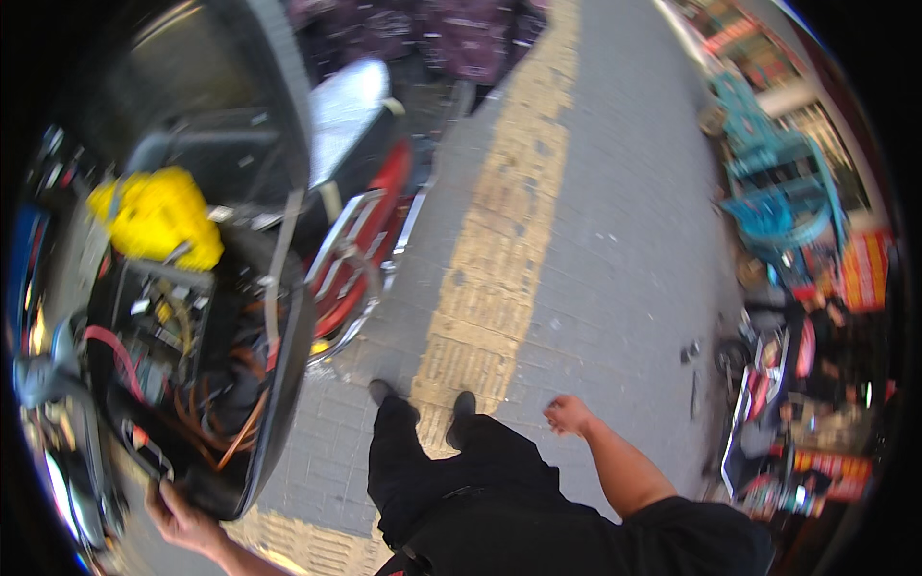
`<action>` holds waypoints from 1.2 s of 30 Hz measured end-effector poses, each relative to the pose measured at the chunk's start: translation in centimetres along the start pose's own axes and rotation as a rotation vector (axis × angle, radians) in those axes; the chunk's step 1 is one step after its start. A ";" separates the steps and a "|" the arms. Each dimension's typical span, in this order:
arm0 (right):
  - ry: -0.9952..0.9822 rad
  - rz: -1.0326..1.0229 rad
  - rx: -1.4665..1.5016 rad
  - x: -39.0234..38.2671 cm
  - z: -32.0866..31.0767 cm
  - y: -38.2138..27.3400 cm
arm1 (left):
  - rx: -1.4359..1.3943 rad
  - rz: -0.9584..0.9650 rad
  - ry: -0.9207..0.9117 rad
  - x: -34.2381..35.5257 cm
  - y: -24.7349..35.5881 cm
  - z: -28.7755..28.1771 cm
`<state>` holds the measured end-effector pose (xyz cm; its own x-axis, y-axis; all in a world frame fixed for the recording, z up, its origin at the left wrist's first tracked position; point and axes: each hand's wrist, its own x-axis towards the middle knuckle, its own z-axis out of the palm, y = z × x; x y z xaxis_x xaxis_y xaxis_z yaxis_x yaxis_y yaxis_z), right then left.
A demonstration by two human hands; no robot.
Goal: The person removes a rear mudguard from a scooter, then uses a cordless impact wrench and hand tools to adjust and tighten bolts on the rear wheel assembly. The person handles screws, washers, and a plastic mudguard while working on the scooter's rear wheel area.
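A large black top box (279,384) stands with its lid (86,58) raised at my left. Inside lie orange-brown cables (240,427), a pink-red strap (120,357) and several small tools or parts too blurred to name. A yellow bag-like bundle (163,216) rests at its far side, near the lid. My left hand (182,518) is closed at the box's near rim, beside a small metal catch; its fingers are partly hidden. My right hand (569,415) hangs over the paving, apart from everything, fingers curled inward. Whatever might be in it is too small to tell.
A red motor scooter (370,240) with a silvery seat stands beyond the box. Yellow tactile paving (495,230) runs ahead through grey paving (634,240). Along the right side are turquoise plastic chairs (783,192) and a parked two-wheeler (759,394). Purple-brown covers (461,38) hang far ahead.
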<state>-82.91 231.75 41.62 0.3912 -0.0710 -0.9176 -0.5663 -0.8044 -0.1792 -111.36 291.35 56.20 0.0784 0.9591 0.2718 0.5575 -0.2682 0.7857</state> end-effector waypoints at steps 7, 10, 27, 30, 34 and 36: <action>0.172 -0.286 0.131 -1.4 -0.4 2.0 | -0.075 0.445 0.081 4.6 3.1 4.0; 0.197 -0.218 0.216 -1.4 -1.3 7.7 | -0.236 0.495 -0.009 1.7 9.3 8.6; 0.446 0.075 0.620 1.9 -22.5 37.5 | -0.415 0.801 -0.655 -35.0 40.0 38.5; 0.467 0.039 0.684 4.2 -28.2 38.4 | -0.298 0.552 -0.876 -40.9 44.9 45.3; 0.461 0.211 0.967 6.5 -33.9 41.9 | -0.469 0.465 -1.209 -55.6 55.6 58.6; 0.429 0.345 1.139 6.0 -34.7 44.4 | -0.528 0.475 -1.360 -64.5 60.8 61.8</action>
<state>-80.52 175.10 40.47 0.1811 -0.5318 -0.8273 -0.9040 0.2413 -0.3530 -31.41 218.78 52.09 0.9954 0.0533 0.0796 -0.0614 -0.2828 0.9572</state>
